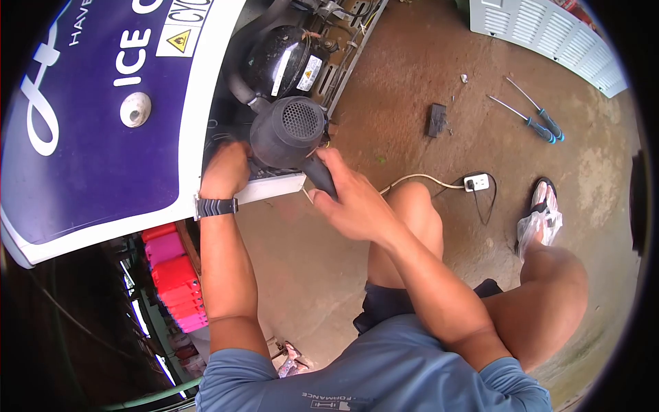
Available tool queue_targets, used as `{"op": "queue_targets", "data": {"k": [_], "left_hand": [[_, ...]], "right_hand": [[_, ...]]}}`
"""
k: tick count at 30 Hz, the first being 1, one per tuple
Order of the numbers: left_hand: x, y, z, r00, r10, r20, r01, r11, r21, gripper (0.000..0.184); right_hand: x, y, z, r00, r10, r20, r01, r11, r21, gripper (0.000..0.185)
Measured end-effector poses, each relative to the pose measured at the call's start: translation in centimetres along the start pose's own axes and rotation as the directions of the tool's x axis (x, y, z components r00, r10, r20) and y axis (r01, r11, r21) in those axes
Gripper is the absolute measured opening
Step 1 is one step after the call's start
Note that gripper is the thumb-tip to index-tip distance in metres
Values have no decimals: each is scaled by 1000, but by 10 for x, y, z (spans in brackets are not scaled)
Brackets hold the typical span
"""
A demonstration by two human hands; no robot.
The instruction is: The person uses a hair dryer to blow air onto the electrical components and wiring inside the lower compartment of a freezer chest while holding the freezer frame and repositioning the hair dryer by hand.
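The right hand (353, 200) is wrapped around the handle (320, 176) of the dark hair dryer (287, 130), at the opening of the appliance (89, 182). At the dryer's eight o'clock, the left hand (226, 167) hides its fingers, so its grip I cannot tell. The compressor (278, 58) is at twelve o'clock.

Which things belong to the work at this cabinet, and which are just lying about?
Apparently in the job:
hair dryer, in the right hand
cabinet, left hand inside
compressor
two screwdrivers on the floor, probably
vented panel, probably
socket, possibly powering the dryer

Apparently lying about:
black block, use unclear
red and pink bundles
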State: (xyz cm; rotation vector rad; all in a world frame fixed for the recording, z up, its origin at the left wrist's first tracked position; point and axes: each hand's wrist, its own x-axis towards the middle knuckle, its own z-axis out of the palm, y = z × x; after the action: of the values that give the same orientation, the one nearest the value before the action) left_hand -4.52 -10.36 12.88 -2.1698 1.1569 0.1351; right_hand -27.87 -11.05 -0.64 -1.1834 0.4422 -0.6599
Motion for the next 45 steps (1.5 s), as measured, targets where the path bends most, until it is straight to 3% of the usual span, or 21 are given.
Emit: {"op": "queue_targets", "data": {"k": [5, 8, 18, 24, 26, 32, 39, 42, 44, 45], "left_hand": [[6, -2, 0, 1000, 29, 14, -27, 997, -77, 39], [-3, 8, -8, 1000, 4, 20, -4, 999, -32, 39], [1, 2, -1, 1000, -25, -1, 25, 999, -45, 36], [11, -9, 9, 999, 34, -20, -35, 998, -56, 39], [13, -16, 15, 991, 103, -87, -109, 992, -62, 32], [-2, 0, 4, 995, 26, -99, -31, 998, -46, 35], [4, -6, 8, 998, 33, -49, -32, 999, 18, 35], [8, -20, 26, 987, 138, -84, -125, 983, 136, 33], [5, -27, 37, 927, 258, -271, -197, 953, 231, 29], [0, -23, 35, 929, 253, -271, -195, 955, 225, 29]], "right_hand": [[3, 9, 5, 1000, 24, -6, -23, 998, 59, 58], [0, 12, 4, 1000, 21, -11, -21, 997, 76, 59], [3, 8, -1, 1000, 12, -24, -12, 1000, 23, 58], [5, 6, -6, 996, 87, 1, -87, 996, 26, 60], [6, 6, -7, 995, 97, 3, -97, 995, 25, 60], [5, 9, -4, 998, 62, 0, -62, 998, 34, 62], [8, 1, -10, 983, 181, 35, -182, 982, 58, 61], [10, 2, -9, 986, 168, 9, -168, 985, 45, 60], [12, 3, -9, 990, 139, -12, -138, 990, 39, 59], [13, 2, -10, 990, 141, -6, -141, 989, 32, 59]]}}
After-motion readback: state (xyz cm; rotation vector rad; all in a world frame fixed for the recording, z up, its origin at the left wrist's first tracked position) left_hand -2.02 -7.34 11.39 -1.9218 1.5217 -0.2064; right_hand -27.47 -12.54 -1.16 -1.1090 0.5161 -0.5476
